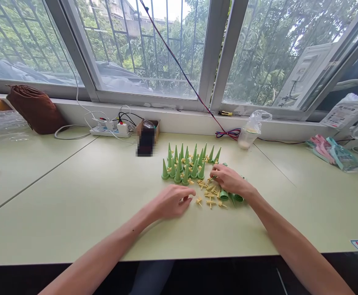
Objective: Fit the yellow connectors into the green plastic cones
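Note:
Several green plastic cones (pixel 185 166) stand upright in a cluster on the pale green table (pixel 83 192). Small yellow plastic pieces (pixel 209 196) lie scattered in front of them. My left hand (pixel 174 201) rests on the table left of the yellow pieces, fingers curled, thumb and fingertips pinched near one piece. My right hand (pixel 229 179) lies over more green cones (pixel 229 196) that lie on their sides, fingers bent and reaching among the yellow pieces. What its fingers hold is hidden.
A power strip with cables (pixel 111 129), a small box (pixel 148 133) and a brown bag (pixel 34 108) sit along the window sill side. A bagged cup (pixel 249 133) stands at the back right. Packets (pixel 332 151) lie far right.

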`<state>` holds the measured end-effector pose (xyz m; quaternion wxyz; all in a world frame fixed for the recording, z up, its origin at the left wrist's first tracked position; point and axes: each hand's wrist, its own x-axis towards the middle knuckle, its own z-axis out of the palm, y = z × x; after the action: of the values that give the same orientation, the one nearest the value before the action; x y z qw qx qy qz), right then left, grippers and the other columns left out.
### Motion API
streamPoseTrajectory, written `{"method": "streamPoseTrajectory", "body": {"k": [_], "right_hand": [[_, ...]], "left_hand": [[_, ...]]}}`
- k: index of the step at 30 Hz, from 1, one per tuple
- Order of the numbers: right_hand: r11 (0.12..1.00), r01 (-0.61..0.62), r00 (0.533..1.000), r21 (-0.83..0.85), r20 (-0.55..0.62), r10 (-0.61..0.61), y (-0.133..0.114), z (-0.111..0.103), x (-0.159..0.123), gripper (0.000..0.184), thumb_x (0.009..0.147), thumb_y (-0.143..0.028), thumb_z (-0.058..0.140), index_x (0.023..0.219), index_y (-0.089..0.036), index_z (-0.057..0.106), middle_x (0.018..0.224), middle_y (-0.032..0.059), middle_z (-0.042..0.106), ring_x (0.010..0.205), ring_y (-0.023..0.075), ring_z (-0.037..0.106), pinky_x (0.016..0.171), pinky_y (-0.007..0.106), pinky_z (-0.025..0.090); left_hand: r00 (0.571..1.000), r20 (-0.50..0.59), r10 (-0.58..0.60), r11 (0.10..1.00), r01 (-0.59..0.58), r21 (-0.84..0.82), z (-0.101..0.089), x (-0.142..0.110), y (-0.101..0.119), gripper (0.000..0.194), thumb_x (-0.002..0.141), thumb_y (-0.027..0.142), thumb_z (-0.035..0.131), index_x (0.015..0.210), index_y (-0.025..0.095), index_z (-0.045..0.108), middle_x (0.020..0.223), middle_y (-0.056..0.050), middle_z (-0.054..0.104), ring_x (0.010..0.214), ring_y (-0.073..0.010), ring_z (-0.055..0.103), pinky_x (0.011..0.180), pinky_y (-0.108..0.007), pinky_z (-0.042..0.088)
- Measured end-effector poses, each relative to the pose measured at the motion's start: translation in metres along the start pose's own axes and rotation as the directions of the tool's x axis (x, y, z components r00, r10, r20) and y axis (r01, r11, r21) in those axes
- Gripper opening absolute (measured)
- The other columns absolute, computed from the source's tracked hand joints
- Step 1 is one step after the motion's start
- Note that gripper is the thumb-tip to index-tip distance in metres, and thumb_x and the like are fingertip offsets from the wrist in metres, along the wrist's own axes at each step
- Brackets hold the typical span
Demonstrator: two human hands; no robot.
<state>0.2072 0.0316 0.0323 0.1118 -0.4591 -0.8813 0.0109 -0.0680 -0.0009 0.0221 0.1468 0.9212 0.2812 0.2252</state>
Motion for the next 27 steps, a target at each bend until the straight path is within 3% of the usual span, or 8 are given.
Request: {"method": "streamPoseTrajectory", "body": {"k": [6,9,12,17,22,27], "right_hand": [[0.999,-0.028,0.998,0.017,-0.054,0.029,-0.002,-0.003,0.000,0.020,0.091,-0.006,0.052,0.092,-0.019,0.067,0.098,0.0068,0.059,0.084,0.0178,0.057,0.067,0.027,0.041],[0.997,-0.020,0.988,0.069,-0.154,0.030,-0.005,-0.004,-0.001,0.018,0.095,-0.012,0.050,0.092,-0.019,0.066,0.096,0.0067,0.059,0.081,0.0175,0.056,0.068,0.027,0.042],[0.989,0.031,0.952,0.142,-0.304,0.014,-0.010,-0.006,-0.002,0.016,0.099,-0.020,0.047,0.097,-0.020,0.064,0.095,0.0073,0.059,0.081,0.0178,0.056,0.071,0.028,0.044],[0.970,0.110,0.870,0.219,-0.492,0.013,-0.022,-0.008,-0.004,0.018,0.102,-0.028,0.043,0.101,-0.020,0.060,0.095,0.0081,0.061,0.070,0.0155,0.053,0.065,0.028,0.045],[0.955,0.097,0.816,0.279,-0.572,0.084,-0.031,-0.004,-0.005,0.023,0.102,-0.036,0.042,0.095,-0.020,0.057,0.085,0.0067,0.064,0.061,0.0139,0.052,0.063,0.027,0.046],[0.945,0.056,0.803,0.323,-0.577,0.149,-0.031,0.003,-0.005,0.025,0.102,-0.041,0.043,0.105,-0.021,0.057,0.078,0.0035,0.065,0.060,0.0134,0.056,0.065,0.026,0.050]], "left_hand": [[1.000,-0.006,0.005,1.000,-0.005,0.004,0.000,0.000,0.001,0.021,0.088,0.013,0.050,0.096,0.019,0.069,0.068,0.000,0.065,0.052,-0.0116,0.049,0.055,-0.024,0.036],[1.000,-0.014,0.002,1.000,-0.002,0.005,-0.001,0.001,0.002,0.020,0.089,0.014,0.049,0.092,0.019,0.069,0.067,-0.001,0.064,0.051,-0.0116,0.049,0.054,-0.024,0.035],[1.000,-0.004,0.003,1.000,-0.003,0.011,-0.001,0.001,0.001,0.020,0.093,0.018,0.048,0.088,0.018,0.068,0.066,-0.001,0.063,0.053,-0.0118,0.050,0.055,-0.024,0.035],[0.999,-0.031,0.012,1.000,-0.012,0.024,0.005,0.002,0.004,0.019,0.095,0.031,0.057,0.098,0.017,0.069,0.069,-0.001,0.065,0.057,-0.0118,0.054,0.059,-0.024,0.039],[0.987,-0.057,0.152,0.978,-0.141,0.153,0.020,0.001,0.020,0.026,0.095,0.041,0.057,0.106,0.020,0.068,0.072,-0.001,0.062,0.057,-0.0120,0.054,0.055,-0.025,0.034],[0.941,0.094,0.326,0.892,-0.339,0.299,0.031,0.001,0.034,0.028,0.102,0.033,0.043,0.119,0.025,0.064,0.074,-0.001,0.058,0.053,-0.0114,0.050,0.051,-0.026,0.032]]}}
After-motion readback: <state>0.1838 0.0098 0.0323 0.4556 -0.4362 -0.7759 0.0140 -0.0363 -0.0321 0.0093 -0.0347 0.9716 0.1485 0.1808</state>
